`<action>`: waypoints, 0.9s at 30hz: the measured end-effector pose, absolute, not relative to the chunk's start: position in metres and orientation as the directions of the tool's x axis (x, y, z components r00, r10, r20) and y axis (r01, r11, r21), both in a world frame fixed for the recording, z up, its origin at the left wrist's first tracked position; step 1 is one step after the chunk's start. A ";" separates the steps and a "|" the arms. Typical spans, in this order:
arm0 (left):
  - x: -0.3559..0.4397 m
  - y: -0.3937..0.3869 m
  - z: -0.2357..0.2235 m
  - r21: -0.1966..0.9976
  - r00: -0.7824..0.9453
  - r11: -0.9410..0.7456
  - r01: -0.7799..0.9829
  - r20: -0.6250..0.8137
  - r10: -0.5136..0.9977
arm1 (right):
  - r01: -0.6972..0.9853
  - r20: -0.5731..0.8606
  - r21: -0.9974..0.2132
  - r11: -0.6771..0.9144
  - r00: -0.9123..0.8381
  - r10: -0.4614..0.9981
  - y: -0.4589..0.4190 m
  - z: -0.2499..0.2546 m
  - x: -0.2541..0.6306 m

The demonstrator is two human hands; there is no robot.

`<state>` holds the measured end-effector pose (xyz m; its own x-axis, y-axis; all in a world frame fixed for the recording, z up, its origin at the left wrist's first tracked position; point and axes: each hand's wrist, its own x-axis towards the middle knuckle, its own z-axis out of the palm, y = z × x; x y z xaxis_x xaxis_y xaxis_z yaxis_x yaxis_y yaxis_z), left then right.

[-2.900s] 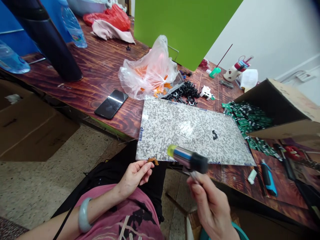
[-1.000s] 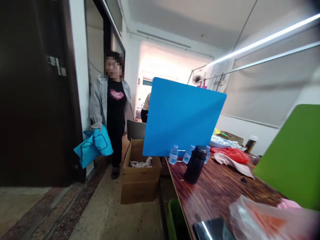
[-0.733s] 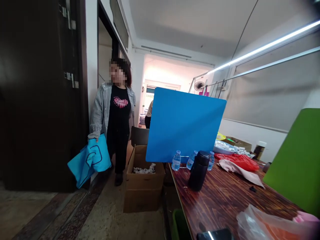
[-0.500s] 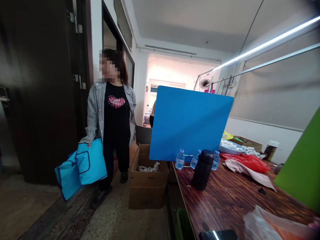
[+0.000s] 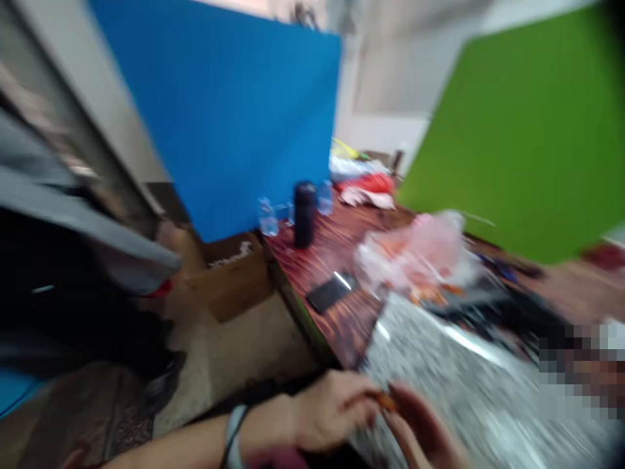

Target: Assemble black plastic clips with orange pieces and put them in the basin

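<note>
Motion blurs the view. My left hand [image 5: 327, 410], with a pale bangle [image 5: 237, 430] at the wrist, is closed on a small orange-brown piece [image 5: 387, 401], too smeared for its kind to be told. My right hand [image 5: 424, 430] meets it from the other side, its fingertips closed around the same piece. Both hands are over the near left corner of a speckled grey board [image 5: 439, 371]. Beyond the board lies a clear plastic bag [image 5: 430, 247] with orange pieces in it, next to a heap of black parts [image 5: 512, 309].
A phone [image 5: 332, 292], a black flask [image 5: 305, 215] and water bottles [image 5: 267, 217] are on the wooden table [image 5: 342, 228]. A blue panel [image 5: 234, 111] and a green panel [image 5: 527, 143] stand behind. A cardboard box [image 5: 239, 283] is on the floor; a person [image 5: 63, 280] is close on the left.
My view has swung from table to room and back down. The person with the blue bag has come nearer on the left. The tool my right hand held earlier no longer shows.
</note>
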<state>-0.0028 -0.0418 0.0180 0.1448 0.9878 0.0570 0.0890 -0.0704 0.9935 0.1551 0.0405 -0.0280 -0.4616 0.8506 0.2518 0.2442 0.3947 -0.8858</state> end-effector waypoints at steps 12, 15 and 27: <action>-0.004 -0.011 -0.011 0.826 0.249 -0.342 0.448 0.253 0.935 | 0.211 0.349 -0.871 0.445 -0.373 0.860 0.012 0.004 0.181; -0.003 -0.010 -0.015 0.851 0.231 -0.325 0.412 0.247 0.941 | 0.249 0.366 -0.845 0.473 -0.374 0.852 0.008 0.005 0.182; 0.001 -0.009 -0.020 0.990 0.126 0.006 0.140 -0.024 0.992 | 0.258 0.336 -0.869 0.422 -0.318 0.886 0.004 -0.005 0.174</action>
